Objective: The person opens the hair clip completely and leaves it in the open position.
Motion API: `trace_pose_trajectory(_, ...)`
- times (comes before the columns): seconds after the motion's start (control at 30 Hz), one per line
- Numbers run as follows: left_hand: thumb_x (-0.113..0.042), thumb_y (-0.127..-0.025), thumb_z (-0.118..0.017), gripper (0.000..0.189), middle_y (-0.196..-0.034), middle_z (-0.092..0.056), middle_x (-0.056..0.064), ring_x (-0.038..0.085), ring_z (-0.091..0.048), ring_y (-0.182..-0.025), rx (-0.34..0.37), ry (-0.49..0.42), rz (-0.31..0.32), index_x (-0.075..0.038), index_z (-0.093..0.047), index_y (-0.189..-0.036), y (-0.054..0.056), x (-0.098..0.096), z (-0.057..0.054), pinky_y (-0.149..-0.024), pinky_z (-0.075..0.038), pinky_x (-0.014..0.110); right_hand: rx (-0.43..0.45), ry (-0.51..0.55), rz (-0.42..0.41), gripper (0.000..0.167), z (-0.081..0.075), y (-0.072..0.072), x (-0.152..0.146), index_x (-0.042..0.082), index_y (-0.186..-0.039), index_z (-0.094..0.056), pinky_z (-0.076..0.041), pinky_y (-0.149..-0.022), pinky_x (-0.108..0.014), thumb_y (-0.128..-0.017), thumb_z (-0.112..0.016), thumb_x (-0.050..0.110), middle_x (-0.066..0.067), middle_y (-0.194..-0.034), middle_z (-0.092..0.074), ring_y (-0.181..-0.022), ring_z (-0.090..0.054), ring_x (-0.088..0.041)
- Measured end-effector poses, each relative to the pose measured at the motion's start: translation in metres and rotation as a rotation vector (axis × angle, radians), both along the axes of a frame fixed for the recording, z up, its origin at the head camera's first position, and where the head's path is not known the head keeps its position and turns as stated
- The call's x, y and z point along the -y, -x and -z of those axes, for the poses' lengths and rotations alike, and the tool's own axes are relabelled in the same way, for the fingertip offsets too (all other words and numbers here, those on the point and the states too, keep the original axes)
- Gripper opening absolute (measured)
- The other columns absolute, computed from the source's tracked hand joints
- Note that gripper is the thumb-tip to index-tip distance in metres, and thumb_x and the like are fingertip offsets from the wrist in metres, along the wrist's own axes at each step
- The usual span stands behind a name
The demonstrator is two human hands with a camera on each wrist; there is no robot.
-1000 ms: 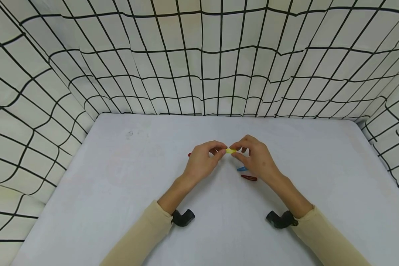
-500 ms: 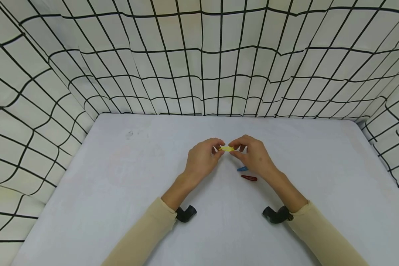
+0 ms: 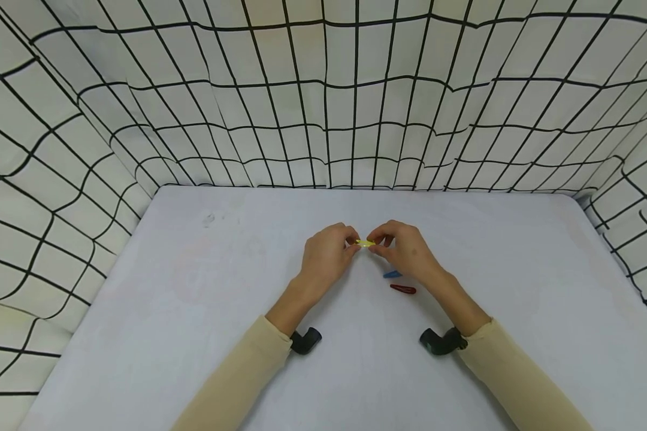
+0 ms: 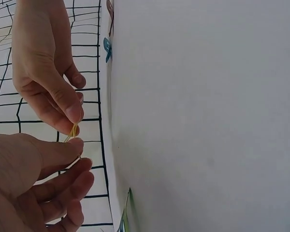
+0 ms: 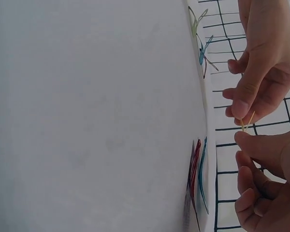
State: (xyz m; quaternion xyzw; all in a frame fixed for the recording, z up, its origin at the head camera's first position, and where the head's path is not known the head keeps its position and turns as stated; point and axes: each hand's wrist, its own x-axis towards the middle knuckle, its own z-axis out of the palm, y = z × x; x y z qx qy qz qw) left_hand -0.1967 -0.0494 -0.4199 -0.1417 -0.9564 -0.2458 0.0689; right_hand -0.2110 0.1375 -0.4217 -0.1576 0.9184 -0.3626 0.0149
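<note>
Both hands meet over the table's middle at a small yellow hair clip. My left hand pinches one end between thumb and fingertips, and my right hand pinches the opposite end. In the right wrist view, two thin prongs of the yellow clip stand apart between the fingertips. Below my right hand lie a blue hair clip, partly covered by the hand, and a dark red hair clip. Near my left hand, the right wrist view shows a green clip and a blue clip with spread prongs.
A white table lies under the hands. Black netting over pale walls rises behind it and at both sides. Dark curved wrist mounts stick out from both sleeves.
Both hands have drifted slightly left with the yellow clip, and more of it shows between them than at first. The red tip once visible beside the left hand is now hidden.
</note>
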Motion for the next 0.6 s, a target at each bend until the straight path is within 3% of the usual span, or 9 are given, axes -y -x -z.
trace_pose_trajectory(0.6,-0.019,-0.092,-0.081,0.012,-0.096,-0.076,0.001,0.017,-0.073,-0.088,0.049,0.092,-0.037,-0.013,-0.082,-0.102,0.007,-0.003,0.001,-0.07,-0.057,0.031,0.049,-0.048,-0.029,0.015,0.006,0.011,0.004,0.007,-0.107,-0.079,-0.05,-0.076,-0.028,-0.092,-0.078,0.009,-0.009,-0.104,-0.075,-0.091,-0.064,-0.022)
